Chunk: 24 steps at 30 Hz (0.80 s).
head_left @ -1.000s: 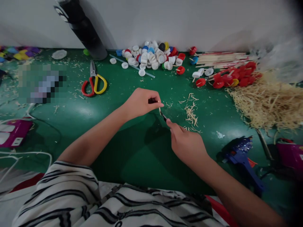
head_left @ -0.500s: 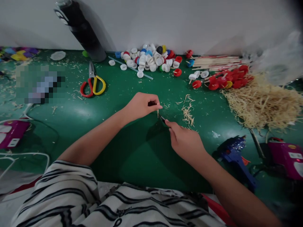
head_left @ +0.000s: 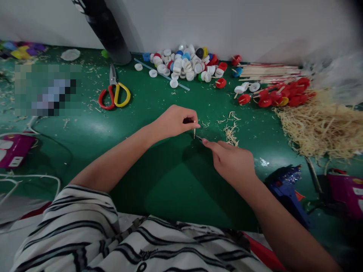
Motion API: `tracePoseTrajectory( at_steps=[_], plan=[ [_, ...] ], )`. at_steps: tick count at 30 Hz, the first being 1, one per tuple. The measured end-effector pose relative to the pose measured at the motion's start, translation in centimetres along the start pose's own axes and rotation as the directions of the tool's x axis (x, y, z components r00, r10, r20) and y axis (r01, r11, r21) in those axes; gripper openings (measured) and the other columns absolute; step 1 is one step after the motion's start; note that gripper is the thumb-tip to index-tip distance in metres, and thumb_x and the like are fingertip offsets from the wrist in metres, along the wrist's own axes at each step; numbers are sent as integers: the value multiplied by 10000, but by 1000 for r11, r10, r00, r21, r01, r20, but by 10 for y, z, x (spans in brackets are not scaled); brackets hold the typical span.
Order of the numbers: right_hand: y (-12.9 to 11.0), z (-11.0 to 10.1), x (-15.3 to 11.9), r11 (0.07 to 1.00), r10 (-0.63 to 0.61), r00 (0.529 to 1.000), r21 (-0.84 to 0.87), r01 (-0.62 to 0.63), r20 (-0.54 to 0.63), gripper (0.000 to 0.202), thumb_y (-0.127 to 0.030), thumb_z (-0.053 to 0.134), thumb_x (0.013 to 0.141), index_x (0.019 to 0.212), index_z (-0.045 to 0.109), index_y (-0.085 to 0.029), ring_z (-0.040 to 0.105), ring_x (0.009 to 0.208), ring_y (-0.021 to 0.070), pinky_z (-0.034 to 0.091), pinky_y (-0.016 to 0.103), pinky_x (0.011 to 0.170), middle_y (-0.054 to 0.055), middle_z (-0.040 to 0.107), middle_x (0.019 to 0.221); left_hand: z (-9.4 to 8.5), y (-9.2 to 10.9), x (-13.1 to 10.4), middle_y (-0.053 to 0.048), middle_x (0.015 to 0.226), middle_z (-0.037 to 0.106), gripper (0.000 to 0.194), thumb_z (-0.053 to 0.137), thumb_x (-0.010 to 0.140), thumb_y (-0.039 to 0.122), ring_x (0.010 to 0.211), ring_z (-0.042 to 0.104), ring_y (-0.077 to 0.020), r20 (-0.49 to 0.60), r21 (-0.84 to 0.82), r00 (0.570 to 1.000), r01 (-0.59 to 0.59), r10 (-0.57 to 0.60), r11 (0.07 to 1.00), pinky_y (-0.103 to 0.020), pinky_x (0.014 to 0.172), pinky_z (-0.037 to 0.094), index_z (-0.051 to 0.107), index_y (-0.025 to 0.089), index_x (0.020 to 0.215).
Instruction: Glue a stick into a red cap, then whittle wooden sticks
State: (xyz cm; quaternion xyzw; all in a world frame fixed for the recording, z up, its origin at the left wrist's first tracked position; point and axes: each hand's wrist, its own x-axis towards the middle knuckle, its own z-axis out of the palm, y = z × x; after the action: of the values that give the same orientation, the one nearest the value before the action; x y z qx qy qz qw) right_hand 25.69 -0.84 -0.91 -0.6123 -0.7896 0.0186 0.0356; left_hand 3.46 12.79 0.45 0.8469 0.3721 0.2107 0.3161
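Observation:
Near the middle of the green table (head_left: 170, 181), my left hand (head_left: 178, 120) pinches a short thin wooden stick (head_left: 194, 132) between thumb and fingers, its lower end pointing down. My right hand (head_left: 234, 158) is closed round a small knife (head_left: 199, 138), mostly hidden in the fist. The blade tip lies just right of the stick's lower end; whether they touch is too small to tell. Pale wood shavings (head_left: 231, 135) lie beyond my right hand.
Scissors (head_left: 115, 90) lie at the left, near a black bottle (head_left: 110, 34). Bottle caps (head_left: 184, 66) are heaped at the back. Red caps (head_left: 283, 94), wooden sticks (head_left: 269, 71) and a shavings pile (head_left: 323, 124) fill the right, with a blue glue gun (head_left: 290, 196) nearer.
The camera view has shifted a little, so the table things appear displaced. My right hand and the knife have drawn slightly away from the stick, showing more of its lower end.

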Motion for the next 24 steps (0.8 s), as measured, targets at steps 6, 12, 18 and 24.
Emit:
tracePoseTrajectory(
  at_steps=[6,12,18,24],
  plan=[
    [6,-9,1,999,-11,1000,-35,12,25,512,-172,497,1025,1404,758,-396,651,702,137,209,324,565,3,835,1016,2,-1,-1,-14,724,743,179,745,944,326,654,632,-124,38,48,998,-54,52,997,-261,639,418,778,180,845],
    [5,-15,-1,999,17,997,-30,-15,76,518,-191,504,1028,1422,743,-428,674,709,148,203,317,554,-14,847,1094,4,0,-2,-9,732,742,185,735,970,313,659,623,-121,50,100,993,-116,111,988,-261,646,397,773,177,851],
    [11,-17,-9,1000,25,998,2,-25,61,478,-217,501,1047,1401,762,-404,708,758,150,231,316,555,-12,853,1125,3,4,0,-7,736,737,188,721,974,312,661,614,-123,63,113,991,-123,117,986,-268,653,394,759,183,843],
    [15,-15,-11,1000,-16,1000,11,16,5,463,-233,488,1057,1387,772,-391,723,759,156,247,323,560,-21,856,1113,5,1,5,-1,699,711,171,757,942,302,638,599,-112,42,49,998,-54,52,997,-262,644,397,763,170,834]
  ],
)
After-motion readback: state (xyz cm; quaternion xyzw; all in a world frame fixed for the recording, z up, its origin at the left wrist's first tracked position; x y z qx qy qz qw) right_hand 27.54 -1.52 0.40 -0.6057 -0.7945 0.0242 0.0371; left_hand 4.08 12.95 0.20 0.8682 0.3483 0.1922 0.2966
